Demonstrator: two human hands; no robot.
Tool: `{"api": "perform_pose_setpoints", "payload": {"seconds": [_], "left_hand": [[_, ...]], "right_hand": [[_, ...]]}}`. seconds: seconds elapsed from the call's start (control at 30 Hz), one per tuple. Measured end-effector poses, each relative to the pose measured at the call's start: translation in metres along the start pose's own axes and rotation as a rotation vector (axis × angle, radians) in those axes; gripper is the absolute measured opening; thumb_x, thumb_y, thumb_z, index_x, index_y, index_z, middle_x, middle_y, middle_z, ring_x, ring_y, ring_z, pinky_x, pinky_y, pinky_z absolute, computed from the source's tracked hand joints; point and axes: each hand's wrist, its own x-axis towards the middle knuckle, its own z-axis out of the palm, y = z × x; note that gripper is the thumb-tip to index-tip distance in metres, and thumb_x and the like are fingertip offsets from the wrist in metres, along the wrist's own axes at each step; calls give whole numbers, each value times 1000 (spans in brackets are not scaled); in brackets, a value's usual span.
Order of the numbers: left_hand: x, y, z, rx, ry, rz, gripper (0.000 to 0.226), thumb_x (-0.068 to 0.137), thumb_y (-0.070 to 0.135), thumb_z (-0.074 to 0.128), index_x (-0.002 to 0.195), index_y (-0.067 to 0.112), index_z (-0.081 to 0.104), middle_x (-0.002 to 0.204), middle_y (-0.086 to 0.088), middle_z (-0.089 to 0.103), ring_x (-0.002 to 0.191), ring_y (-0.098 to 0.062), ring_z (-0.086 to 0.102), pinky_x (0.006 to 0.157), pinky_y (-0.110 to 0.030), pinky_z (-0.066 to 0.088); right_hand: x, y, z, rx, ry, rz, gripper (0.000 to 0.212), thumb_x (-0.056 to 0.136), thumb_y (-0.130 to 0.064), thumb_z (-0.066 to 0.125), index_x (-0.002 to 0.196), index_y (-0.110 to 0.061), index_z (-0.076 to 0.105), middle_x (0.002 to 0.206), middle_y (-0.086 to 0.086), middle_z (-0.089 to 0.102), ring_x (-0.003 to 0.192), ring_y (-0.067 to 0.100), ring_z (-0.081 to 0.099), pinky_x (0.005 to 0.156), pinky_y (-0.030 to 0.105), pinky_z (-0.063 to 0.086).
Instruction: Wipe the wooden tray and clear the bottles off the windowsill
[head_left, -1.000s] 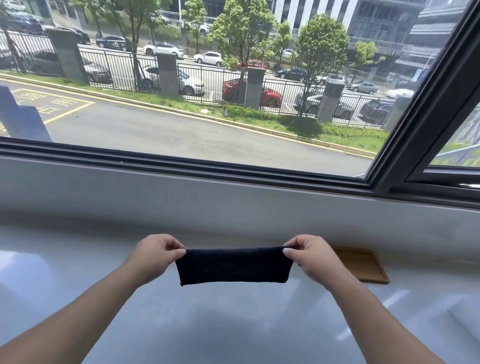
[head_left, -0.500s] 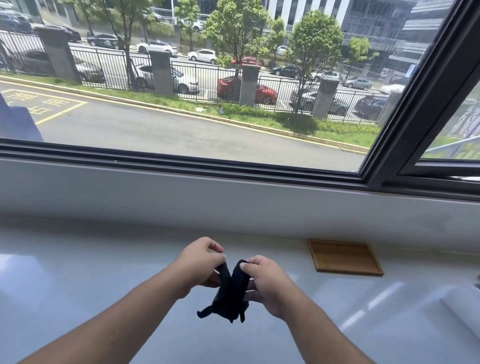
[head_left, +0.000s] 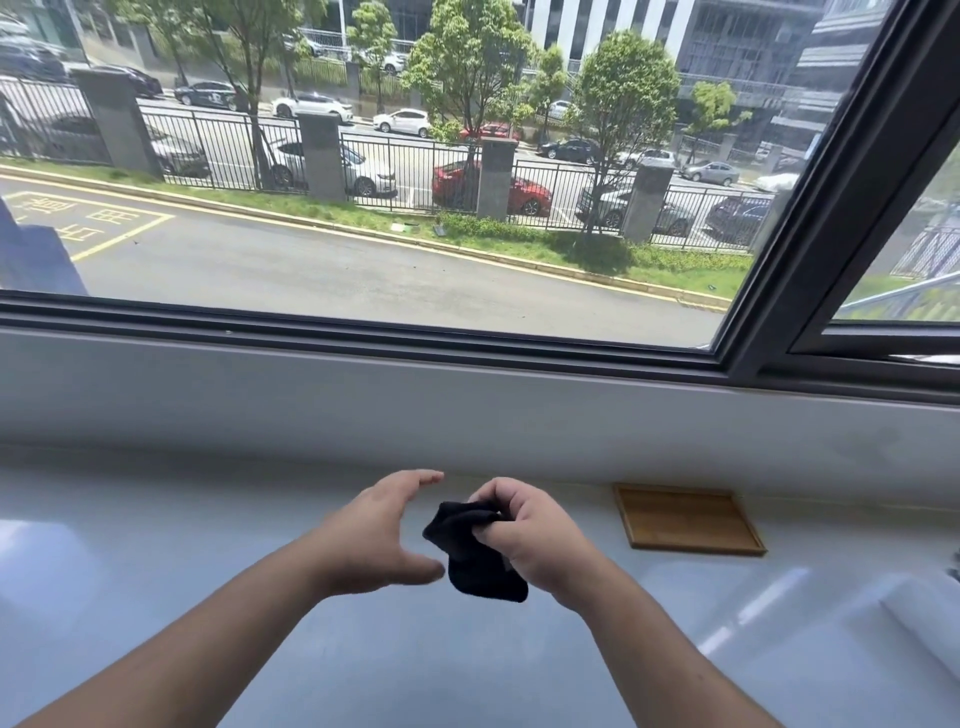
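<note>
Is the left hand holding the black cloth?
No, the left hand is open beside the cloth; only the right hand grips it.

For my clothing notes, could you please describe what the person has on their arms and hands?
Nothing is worn: the left hand and the right hand are bare, with no gloves, rings, watch or bracelet visible. Both forearms are bare too, with no sleeve in view.

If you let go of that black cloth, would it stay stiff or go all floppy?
Probably floppy: the black cloth bunches and droops below the right hand. It likely feels light, since a few fingers hold it. It shouldn't roll or break.
</note>
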Motion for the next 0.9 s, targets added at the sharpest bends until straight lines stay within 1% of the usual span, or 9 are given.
{"api": "perform_pose_setpoints", "payload": {"seconds": [0.1,0.2,0.33,0.43,0.53,0.63,0.73,0.8,0.9], "left_hand": [[10,1,0,6,40,50,40,65,51,74,102,50,59,102,33,66,92,5,62,73,-30,58],[18,5,-1,-370,111,-22,24,67,39,80,80,27,64,70,11,68,64,-12,61,61,-31,49],[16,-13,20,-780,32,-90,40,71,37,88,93,12,66,83,-4,72,71,-19,62,60,-24,47],[15,-33,58,-869,49,-263,57,75,46,84,109,5,65,91,-11,75,74,-25,66,58,-32,50],[10,-63,103,-864,46,-432,54,77,46,82,118,16,64,98,-7,80,76,-23,75,60,-33,55],[-1,-95,150,-785,7,-528,63,73,39,86,127,26,57,113,-5,74,81,-17,76,56,-27,55],[-13,-124,186,-255,-14,-545,77,80,42,79,146,36,40,134,10,54,110,-16,66,67,-24,53],[-20,-141,201,133,-66,-432,71,85,46,69,149,36,41,142,7,49,124,-17,54,84,-30,50],[-19,-147,206,251,-176,-334,59,89,48,60,146,37,49,140,9,55,126,-16,49,97,-37,52]], "right_hand": [[-1,-10,-7,77,0,-77,17,88,1,62,90,-15,66,78,1,66,67,17,55,59,25,44],[0,-3,-14,134,128,-95,21,96,11,57,94,-9,65,82,9,62,77,23,53,70,35,42],[-2,20,-8,372,153,-35,13,103,1,56,104,-8,65,88,8,69,78,24,58,68,33,49],[2,58,7,443,162,157,15,107,-11,52,117,-9,63,100,14,70,88,31,57,76,47,40],[1,107,21,474,95,352,20,105,-18,54,122,-16,64,112,15,74,92,34,64,76,47,44],[-3,161,38,421,89,470,34,96,-9,60,130,-17,59,120,15,74,95,31,74,68,37,54],[-8,211,59,-132,145,590,61,92,-17,62,148,-28,41,130,4,65,111,27,68,78,33,55],[-20,238,71,-535,92,474,64,93,-27,59,153,-33,37,144,1,53,128,23,54,97,34,51],[-26,253,77,-791,-12,341,51,100,-37,51,151,-31,47,154,-2,46,137,20,44,106,34,46]]}}
